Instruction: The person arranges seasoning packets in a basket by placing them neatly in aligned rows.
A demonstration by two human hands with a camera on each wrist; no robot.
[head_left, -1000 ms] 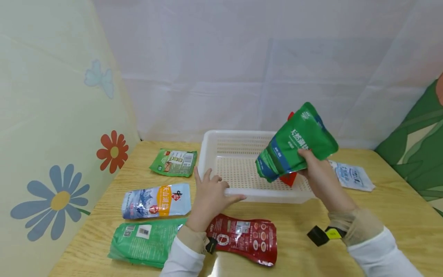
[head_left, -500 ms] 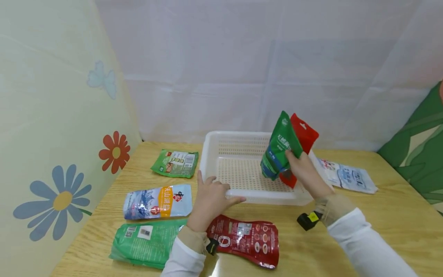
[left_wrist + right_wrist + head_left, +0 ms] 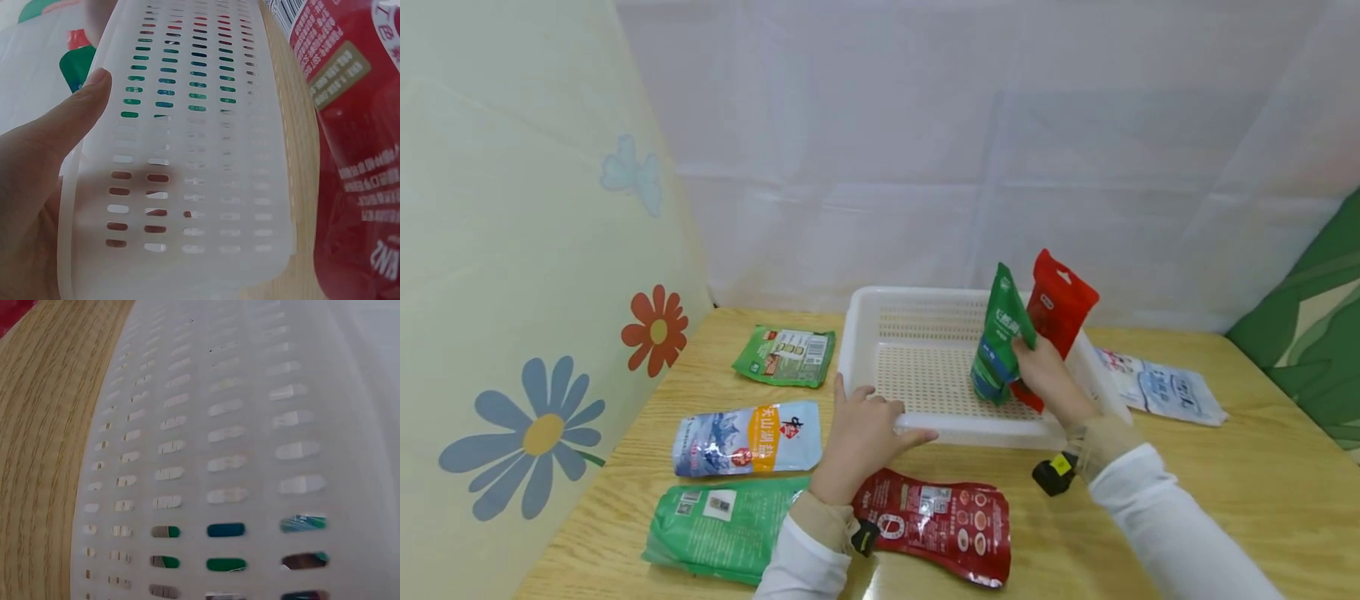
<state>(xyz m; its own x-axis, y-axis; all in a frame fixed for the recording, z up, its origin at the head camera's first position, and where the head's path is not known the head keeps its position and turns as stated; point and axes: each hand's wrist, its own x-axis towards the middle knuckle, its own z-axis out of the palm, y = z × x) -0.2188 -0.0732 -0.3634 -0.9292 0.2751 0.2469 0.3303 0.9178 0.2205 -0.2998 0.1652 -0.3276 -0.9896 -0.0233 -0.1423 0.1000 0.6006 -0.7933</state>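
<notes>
Head view shows a green pouch [image 3: 997,333] standing up in the right part of a white basket [image 3: 955,429]. It is longer up and down than across, with its top poking up past the rim. Whether its bottom touches the basket floor is hard to see. The right hand [image 3: 1048,375] is the one near it. That hand pinches the pouch, with the thumb on the near face and the other fingers mostly hidden. The pouch is just left of the hand, and the arm comes in from the right.

Close beside it, on the right, a red pouch [image 3: 1060,304] leans to the right. You can't tell if the hand touches that one too.

The left hand [image 3: 865,433] is farther off, at the basket's near left corner. Its fingers are spread wide and it rests on the rim.

Outside, a dark red pouch [image 3: 940,525] lies in front of the basket. On the left lie a green packet [image 3: 786,356], a blue pouch [image 3: 747,439] and a big green bag [image 3: 722,529]. A pale blue packet [image 3: 1165,386] lies to the right, on the wooden table [image 3: 1285,475].
</notes>
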